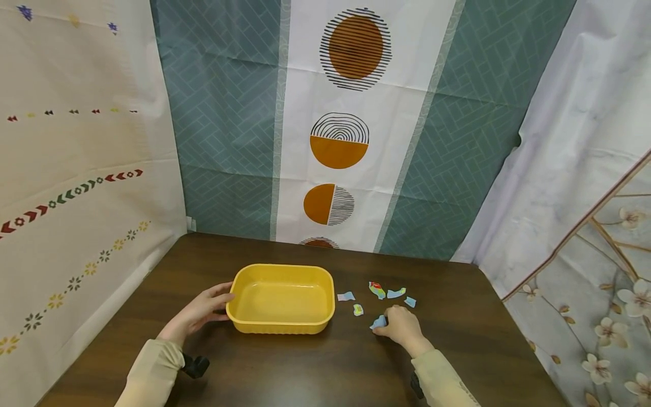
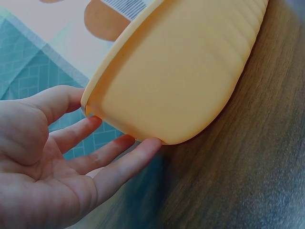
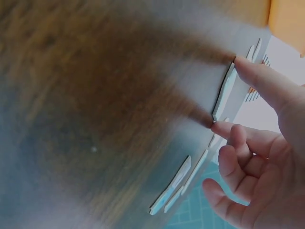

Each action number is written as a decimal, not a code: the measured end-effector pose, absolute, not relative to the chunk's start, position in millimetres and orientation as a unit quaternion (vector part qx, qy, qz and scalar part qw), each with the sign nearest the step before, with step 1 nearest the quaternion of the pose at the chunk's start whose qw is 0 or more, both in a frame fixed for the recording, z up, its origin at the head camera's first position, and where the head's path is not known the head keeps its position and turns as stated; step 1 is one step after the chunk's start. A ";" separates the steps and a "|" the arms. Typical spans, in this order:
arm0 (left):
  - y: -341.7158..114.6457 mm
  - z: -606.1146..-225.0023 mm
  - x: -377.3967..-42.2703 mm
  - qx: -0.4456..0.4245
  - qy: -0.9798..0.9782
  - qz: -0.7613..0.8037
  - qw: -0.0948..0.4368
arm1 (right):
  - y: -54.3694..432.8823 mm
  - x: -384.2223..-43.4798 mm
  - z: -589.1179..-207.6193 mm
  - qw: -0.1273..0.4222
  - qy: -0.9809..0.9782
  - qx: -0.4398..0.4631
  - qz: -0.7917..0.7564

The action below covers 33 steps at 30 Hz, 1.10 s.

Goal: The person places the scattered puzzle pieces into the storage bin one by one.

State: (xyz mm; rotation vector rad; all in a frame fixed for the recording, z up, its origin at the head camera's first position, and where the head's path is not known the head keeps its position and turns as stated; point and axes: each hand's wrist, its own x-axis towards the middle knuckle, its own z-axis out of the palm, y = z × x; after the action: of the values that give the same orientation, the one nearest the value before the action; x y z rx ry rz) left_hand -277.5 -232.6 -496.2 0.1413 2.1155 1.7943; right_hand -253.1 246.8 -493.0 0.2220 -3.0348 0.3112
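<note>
The left hand [image 1: 203, 309] grips the left end of a yellow tray [image 1: 285, 302] on the dark wooden desk [image 1: 285, 370]. To the tray's right, the right hand [image 1: 403, 328] pinches a light-blue puzzle piece [image 1: 378, 323] (thumb and index finger at its edges) near five other puzzle pieces [image 1: 377, 290].

In the head view, a dark wooden table [image 1: 290, 367] is spreading out at six o'clock; a teal-and-white curtain [image 1: 351, 102] printed with orange circles is hanging at twelve, a pale patterned cloth [image 1: 86, 141] at nine, a blossom-printed white drape [image 1: 574, 198] at three.
</note>
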 end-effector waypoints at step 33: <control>-232.4 -495.7 -273.9 0.051 0.749 0.636 0.181 | 244.5 -253.1 -488.0 0.083 -0.989 0.075 0.100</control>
State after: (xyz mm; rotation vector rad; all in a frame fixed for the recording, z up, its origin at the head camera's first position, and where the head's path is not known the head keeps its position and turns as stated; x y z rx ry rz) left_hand -273.9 -232.4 -495.7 0.1453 2.1147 1.7964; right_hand -253.1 244.5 -488.0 0.2246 -2.9520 0.2997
